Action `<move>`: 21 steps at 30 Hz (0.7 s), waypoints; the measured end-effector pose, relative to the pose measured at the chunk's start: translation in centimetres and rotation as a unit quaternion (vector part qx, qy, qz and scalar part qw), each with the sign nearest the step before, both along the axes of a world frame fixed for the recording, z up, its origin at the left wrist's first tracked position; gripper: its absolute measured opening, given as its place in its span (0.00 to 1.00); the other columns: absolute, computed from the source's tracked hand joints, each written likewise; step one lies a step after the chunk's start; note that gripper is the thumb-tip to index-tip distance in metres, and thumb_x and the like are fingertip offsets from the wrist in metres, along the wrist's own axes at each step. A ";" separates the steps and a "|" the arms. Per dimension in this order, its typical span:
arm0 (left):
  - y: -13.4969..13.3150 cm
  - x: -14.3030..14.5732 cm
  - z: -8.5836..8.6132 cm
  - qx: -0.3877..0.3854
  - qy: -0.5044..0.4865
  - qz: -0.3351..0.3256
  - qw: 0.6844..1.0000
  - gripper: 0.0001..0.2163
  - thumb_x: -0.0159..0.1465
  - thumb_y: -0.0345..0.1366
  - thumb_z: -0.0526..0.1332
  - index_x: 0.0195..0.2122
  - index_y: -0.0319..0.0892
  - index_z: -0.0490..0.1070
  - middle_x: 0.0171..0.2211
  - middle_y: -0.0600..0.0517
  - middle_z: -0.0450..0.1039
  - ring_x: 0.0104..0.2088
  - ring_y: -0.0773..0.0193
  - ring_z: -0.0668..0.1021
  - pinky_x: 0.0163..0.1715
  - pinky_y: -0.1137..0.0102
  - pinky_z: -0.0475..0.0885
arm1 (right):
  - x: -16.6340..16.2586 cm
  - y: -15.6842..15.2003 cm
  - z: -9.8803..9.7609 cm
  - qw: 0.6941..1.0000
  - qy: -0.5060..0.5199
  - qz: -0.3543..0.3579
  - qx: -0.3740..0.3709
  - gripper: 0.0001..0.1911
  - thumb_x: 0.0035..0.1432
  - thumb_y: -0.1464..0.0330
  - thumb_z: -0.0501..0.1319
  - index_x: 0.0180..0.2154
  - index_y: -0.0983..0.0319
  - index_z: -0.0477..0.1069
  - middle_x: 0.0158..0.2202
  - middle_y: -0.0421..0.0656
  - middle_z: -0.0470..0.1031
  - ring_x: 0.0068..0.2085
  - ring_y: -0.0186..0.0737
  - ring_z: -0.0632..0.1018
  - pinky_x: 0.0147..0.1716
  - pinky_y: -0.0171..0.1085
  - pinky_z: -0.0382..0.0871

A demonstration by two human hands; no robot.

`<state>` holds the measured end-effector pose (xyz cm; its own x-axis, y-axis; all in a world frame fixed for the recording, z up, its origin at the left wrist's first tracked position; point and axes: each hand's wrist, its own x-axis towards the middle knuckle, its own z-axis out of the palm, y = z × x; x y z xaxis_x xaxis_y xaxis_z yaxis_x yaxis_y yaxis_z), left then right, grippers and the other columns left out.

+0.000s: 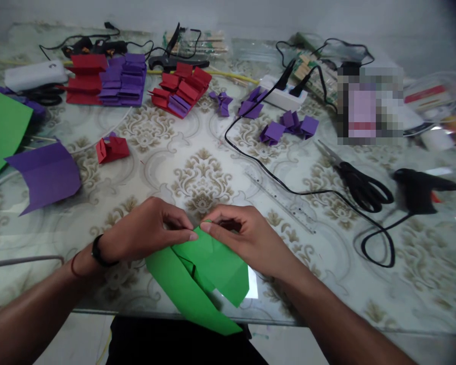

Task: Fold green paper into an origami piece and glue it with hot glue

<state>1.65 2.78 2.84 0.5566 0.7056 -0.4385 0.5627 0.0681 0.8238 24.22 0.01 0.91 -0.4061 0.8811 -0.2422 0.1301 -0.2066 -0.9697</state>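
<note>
A sheet of bright green paper (220,263), folded and partly curled, lies at the table's front edge, one long flap hanging over it. My left hand (157,228) pinches its upper edge between thumb and fingers. Close beside it, my right hand (239,230) pinches the same edge, thumb on top. The two thumb tips are almost touching. Ahead of my left hand sits a small red folded paper piece (114,150). A curved purple paper sheet (51,175) lies to the left. A clear ruler (279,201) lies ahead of my right hand.
Black scissors (365,185) and a glue gun (418,190) with a looping cord lie at right. Red and purple folded paper blocks (123,83) stand at the back, near a white power strip (283,93). Another green sheet (5,129) is at far left.
</note>
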 end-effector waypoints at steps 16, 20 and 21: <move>0.0 0.0 -0.2 -0.019 0.003 0.030 0.999 0.09 0.63 0.43 0.68 0.34 0.42 0.82 0.31 0.53 0.86 0.34 0.60 0.85 0.31 0.73 0.73 | 0.6 0.5 0.0 0.996 -0.080 0.034 0.002 0.14 0.63 0.60 0.68 0.28 0.61 0.76 0.26 0.38 0.74 0.29 0.35 0.71 0.27 0.35 0.64; 0.1 0.0 -0.3 -0.026 -0.004 0.027 0.999 0.09 0.63 0.42 0.68 0.33 0.42 0.81 0.30 0.53 0.85 0.32 0.61 0.84 0.30 0.73 0.72 | 0.6 0.4 -0.2 0.992 -0.122 0.030 0.019 0.16 0.64 0.62 0.66 0.25 0.61 0.72 0.24 0.36 0.68 0.27 0.33 0.66 0.26 0.35 0.59; 0.1 0.0 -0.3 -0.027 -0.003 0.022 0.999 0.09 0.63 0.42 0.68 0.33 0.42 0.81 0.30 0.54 0.85 0.32 0.61 0.84 0.30 0.73 0.72 | 0.6 0.4 -0.2 0.992 -0.122 0.034 0.021 0.16 0.64 0.62 0.66 0.25 0.61 0.72 0.24 0.37 0.67 0.27 0.34 0.67 0.26 0.35 0.59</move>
